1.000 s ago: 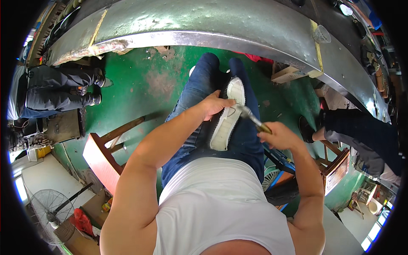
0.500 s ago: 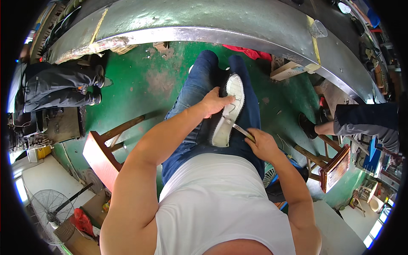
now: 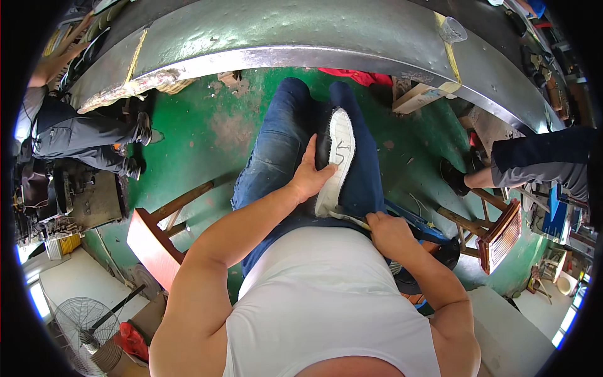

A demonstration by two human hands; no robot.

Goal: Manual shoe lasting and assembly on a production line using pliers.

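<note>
I see the metal bench spanning the far side, then denim-clad thighs, the shoe sole-up across them, my left hand pinching its left edge, my right hand wrapped around a hammer-like tool by its near end.

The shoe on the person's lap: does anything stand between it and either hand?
Nothing visible bars the left hand: its thumb rests on the shoe. Between the right hand and the shoe is only the tool that this hand holds, its far end by the shoe's near end.
</note>
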